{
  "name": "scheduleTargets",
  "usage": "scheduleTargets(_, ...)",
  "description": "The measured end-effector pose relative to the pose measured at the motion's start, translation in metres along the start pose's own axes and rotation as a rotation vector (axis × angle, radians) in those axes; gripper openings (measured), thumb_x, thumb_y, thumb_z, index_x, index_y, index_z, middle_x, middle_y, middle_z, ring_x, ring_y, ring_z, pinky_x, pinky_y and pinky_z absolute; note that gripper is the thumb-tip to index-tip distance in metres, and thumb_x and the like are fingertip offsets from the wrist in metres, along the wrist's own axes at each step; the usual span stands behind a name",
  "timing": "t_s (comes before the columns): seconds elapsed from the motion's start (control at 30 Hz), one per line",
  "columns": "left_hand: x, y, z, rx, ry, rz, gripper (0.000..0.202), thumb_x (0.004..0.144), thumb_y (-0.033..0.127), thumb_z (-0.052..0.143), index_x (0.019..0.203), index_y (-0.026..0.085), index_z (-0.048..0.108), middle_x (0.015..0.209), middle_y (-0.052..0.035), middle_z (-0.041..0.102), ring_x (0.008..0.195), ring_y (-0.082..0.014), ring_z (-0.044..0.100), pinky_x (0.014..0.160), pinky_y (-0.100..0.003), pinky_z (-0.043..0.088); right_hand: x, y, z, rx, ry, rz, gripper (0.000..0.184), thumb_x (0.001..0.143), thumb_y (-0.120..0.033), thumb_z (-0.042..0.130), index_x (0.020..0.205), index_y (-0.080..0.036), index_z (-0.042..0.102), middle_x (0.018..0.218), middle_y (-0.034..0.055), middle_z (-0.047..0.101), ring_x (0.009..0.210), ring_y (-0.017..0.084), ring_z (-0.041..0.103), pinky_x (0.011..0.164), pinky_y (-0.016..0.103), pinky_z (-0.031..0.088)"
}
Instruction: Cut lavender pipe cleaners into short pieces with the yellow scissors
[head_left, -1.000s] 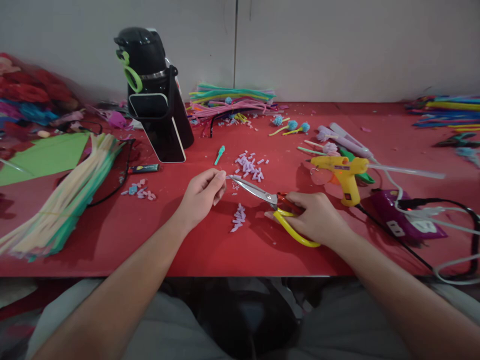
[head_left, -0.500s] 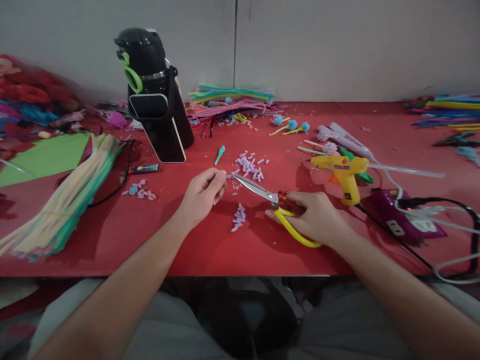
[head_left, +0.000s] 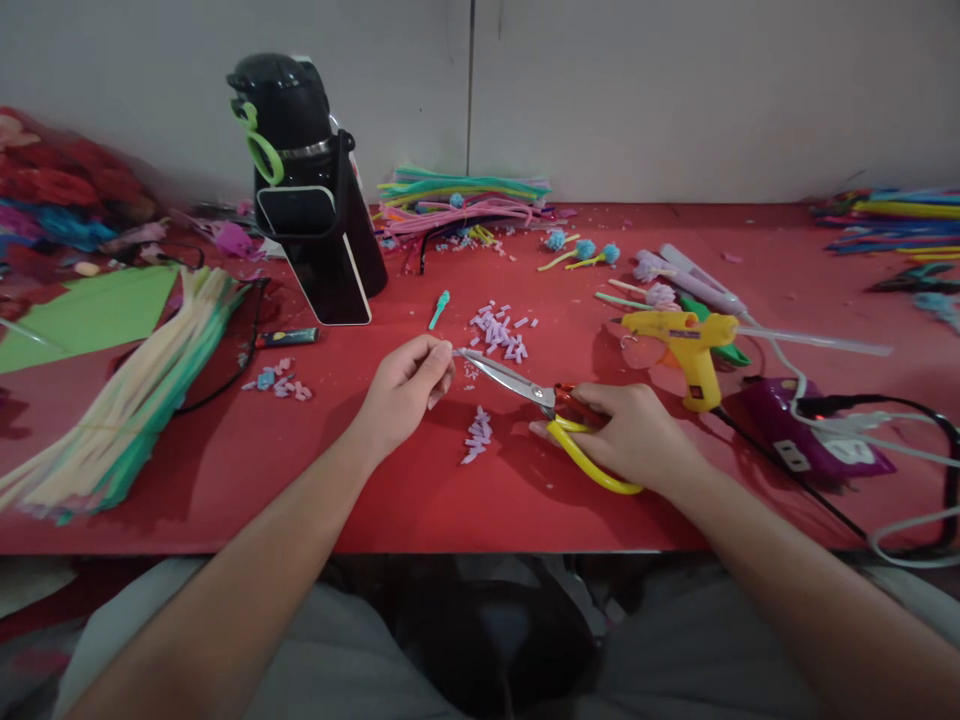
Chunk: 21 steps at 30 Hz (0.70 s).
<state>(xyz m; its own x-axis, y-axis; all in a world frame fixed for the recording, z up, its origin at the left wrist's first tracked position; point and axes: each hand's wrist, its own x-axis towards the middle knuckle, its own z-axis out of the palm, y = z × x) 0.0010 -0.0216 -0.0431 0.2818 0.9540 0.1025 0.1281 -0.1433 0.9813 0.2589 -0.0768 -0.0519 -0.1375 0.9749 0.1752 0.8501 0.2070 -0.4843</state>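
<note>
My right hand (head_left: 637, 435) grips a pair of scissors (head_left: 514, 381) by its yellow and red handles. The blades look nearly closed and point left, their tips close to my left hand (head_left: 411, 388). Thumb and forefinger of that hand pinch a tiny lilac piece (head_left: 457, 352), mostly hidden by the fingertips. Just beyond the blades lies a loose heap of short lilac pieces (head_left: 499, 330), with fine crumbs under the tips. Nearer to me is a smaller lilac cluster (head_left: 478, 436). A small teal stick with a thicker end (head_left: 440, 310) lies behind my left hand.
A black bottle (head_left: 315, 190) with a phone (head_left: 330, 280) against it stands back left. Bundled pipe cleaners (head_left: 142, 390) lie at left, others (head_left: 465, 200) by the wall. To the right are a yellow glue gun (head_left: 686, 345), a purple power strip (head_left: 817, 430) and cables.
The scissor tips have shifted slightly left, nearer the fingertips of my left hand. Both hands otherwise stay almost where they were.
</note>
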Motion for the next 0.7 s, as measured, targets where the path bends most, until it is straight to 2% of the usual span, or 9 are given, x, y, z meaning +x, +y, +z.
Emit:
scheduleTargets(0.2,0.0,0.0013,0.0012,-0.009,0.006,0.003,0.03,0.097,0.039,0.053,0.075,0.018,0.055,0.063,0.0023,0.054,0.048,-0.0054,0.041,0.046,-0.02,0.032,0.0,0.001,0.0004,0.017,0.019,-0.011,0.063,0.074,-0.07,0.064,0.057,-0.022,0.027,0.051,-0.0059,0.031,0.052,0.009,0.023,0.047,0.026,0.02)
scheduleTargets(0.7,-0.0017,0.0019,0.0008,-0.019,0.001,0.011,0.029,0.097,0.037,0.053,0.076,0.018,0.055,0.065,0.0022,0.055,0.049,-0.005,0.042,0.047,-0.02,0.032,0.0006,0.0003,-0.0042,-0.002,-0.045,0.003,0.064,0.074,-0.072,0.064,0.058,-0.022,0.028,0.052,-0.0058,0.032,0.053,0.009,0.023,0.048,0.027,0.02)
